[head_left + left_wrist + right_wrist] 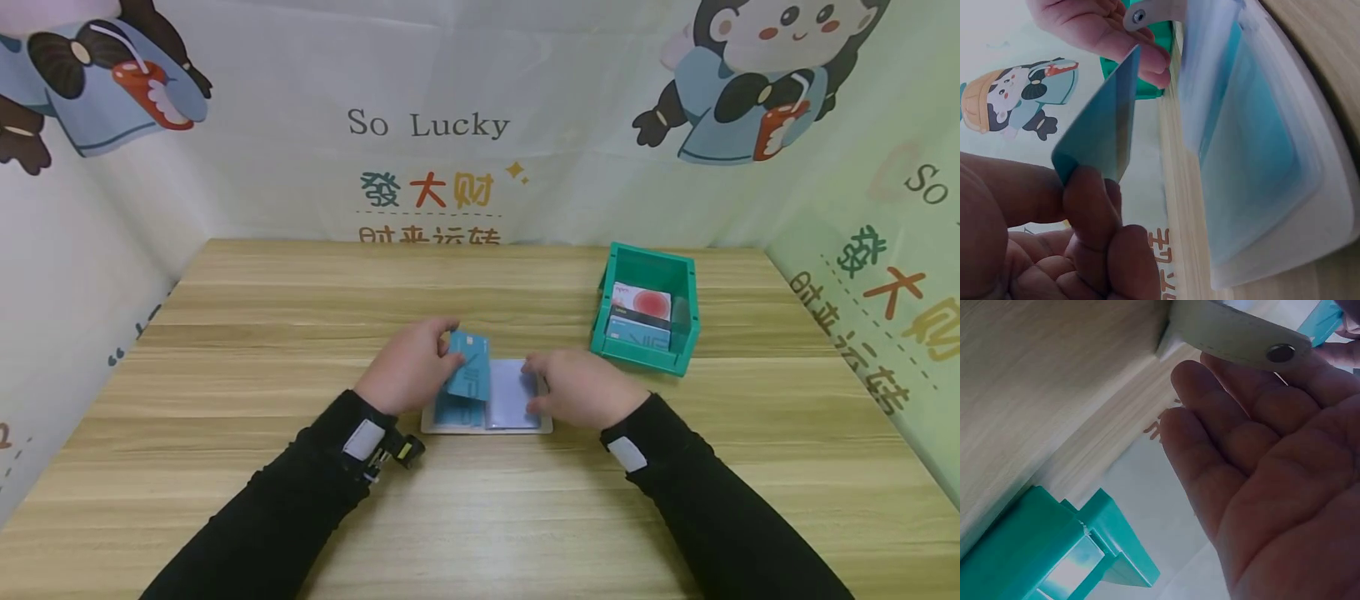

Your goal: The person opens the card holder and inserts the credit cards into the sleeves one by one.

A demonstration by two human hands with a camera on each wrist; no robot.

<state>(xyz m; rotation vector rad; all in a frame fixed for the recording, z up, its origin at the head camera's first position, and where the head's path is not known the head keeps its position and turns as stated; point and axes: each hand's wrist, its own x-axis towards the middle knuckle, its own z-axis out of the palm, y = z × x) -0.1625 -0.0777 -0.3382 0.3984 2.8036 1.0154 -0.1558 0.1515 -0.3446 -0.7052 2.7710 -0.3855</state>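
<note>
My left hand (411, 367) pinches a blue card (470, 367) between thumb and fingers, raised above an opened card holder (546, 428). In the left wrist view the card (1100, 122) stands clear of the holder's clear sleeves. Another blue card (459, 412) lies in the left-side sleeve. Whitish sleeves (512, 396) cover the right side. At that side's edge is my right hand (588, 385), its fingers relaxed and touching the holder. A pale strap with a metal snap (1241, 334) passes beside those fingers in the right wrist view.
A green bin (649, 367) stands at the back right of the wooden table (300, 300). Inside it lie a red-and-white card (642, 298) and a blue card (637, 332). Printed cloth walls (435, 67) rise behind and at both sides.
</note>
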